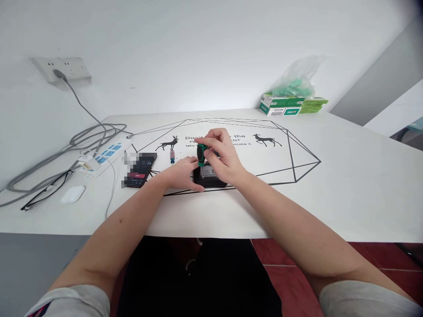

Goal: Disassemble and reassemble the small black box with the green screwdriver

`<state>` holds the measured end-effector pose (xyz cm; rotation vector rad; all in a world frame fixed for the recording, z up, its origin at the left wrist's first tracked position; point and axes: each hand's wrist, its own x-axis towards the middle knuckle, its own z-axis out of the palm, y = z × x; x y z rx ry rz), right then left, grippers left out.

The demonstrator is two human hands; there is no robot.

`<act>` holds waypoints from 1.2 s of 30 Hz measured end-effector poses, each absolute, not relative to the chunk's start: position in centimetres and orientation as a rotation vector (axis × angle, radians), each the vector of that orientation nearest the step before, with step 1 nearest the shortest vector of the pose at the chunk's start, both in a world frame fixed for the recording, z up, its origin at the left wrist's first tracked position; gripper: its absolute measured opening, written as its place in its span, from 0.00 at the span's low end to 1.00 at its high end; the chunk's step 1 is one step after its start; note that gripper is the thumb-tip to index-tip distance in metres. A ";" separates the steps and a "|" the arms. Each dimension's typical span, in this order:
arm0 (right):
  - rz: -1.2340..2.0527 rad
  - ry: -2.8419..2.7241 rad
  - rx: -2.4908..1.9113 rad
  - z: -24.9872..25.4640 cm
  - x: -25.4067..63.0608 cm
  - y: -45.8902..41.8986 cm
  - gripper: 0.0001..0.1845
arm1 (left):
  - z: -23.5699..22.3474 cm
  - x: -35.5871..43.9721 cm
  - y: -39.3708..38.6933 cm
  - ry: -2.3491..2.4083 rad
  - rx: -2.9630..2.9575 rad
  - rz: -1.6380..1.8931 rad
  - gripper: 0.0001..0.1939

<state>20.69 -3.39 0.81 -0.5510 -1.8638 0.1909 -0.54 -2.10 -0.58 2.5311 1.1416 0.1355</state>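
A green and black screwdriver handle [201,155] stands nearly upright in my right hand [228,156], whose fingers are closed around it. Its tip is hidden, over the left part of a flat black case [214,182] lying on the table. Inside the case shows a silver part with a white label [208,171], too small to read. My left hand [183,173] grips the left edge of the case, thumb along the near side and fingers at the far side. Beyond that hand lies a second screwdriver [172,156] with a reddish, see-through handle.
Left of my hands lie a phone [142,169], a white power strip [110,154], a coiled grey cable [79,141], glasses [46,189] and a white mouse [73,194]. Green and white boxes [282,102] with a plastic bag [297,81] stand against the wall.
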 end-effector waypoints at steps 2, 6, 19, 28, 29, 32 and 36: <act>0.150 -1.857 -0.538 0.8 20.6 -3.3 0.26 | -0.5 -0.5 -2.1 1.145 2.538 0.130 0.46; 0.146 -1.819 -0.468 1.0 20.4 -3.5 0.22 | -0.6 -0.5 -2.0 1.118 2.550 0.162 0.46; 0.708 -1.783 -0.613 0.9 19.9 -4.5 0.24 | -0.4 -0.6 -2.2 1.137 2.444 0.167 0.50; 0.277 -1.948 -0.502 1.1 20.7 -4.0 0.27 | -0.9 -0.7 -1.9 1.110 2.518 0.195 0.49; 0.230 -1.936 -0.492 1.0 20.7 -3.8 0.28 | -1.0 -0.7 -1.9 1.108 2.526 0.194 0.50; 0.149 -1.904 -0.474 1.0 20.7 -3.6 0.30 | -1.0 -0.7 -1.8 1.092 2.549 0.193 0.49; 0.172 -1.914 -0.471 1.2 20.7 -3.7 0.26 | -1.0 -0.7 -1.8 1.083 2.550 0.197 0.49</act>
